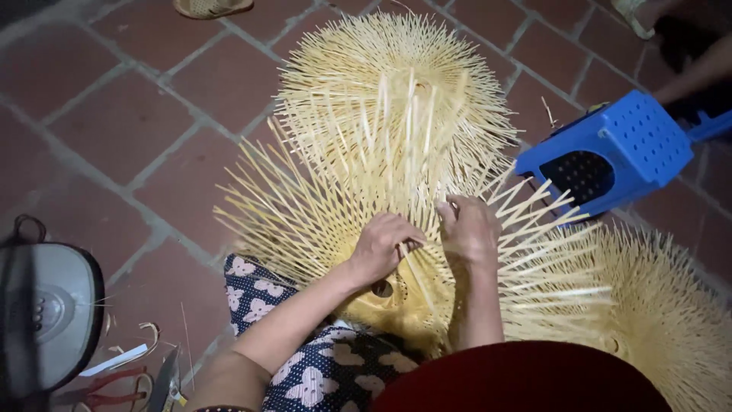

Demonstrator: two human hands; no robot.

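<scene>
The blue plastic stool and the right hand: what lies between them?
In the head view, only splayed bamboo spokes of the unfinished basket lie between the right hand and the blue plastic stool.

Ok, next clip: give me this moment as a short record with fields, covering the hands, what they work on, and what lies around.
left hand: left hand closed on strips of the woven bamboo piece, fingers curled
right hand: right hand pressed on the same piece, pinching a strip
work piece: half-woven, loose splints fanning outward, resting on the lap
nearby: second bamboo piece behind; third bamboo piece at right
floor: red brick floor
other things: blue plastic stool tipped on its side; red-handled pliers; electric fan at left
</scene>
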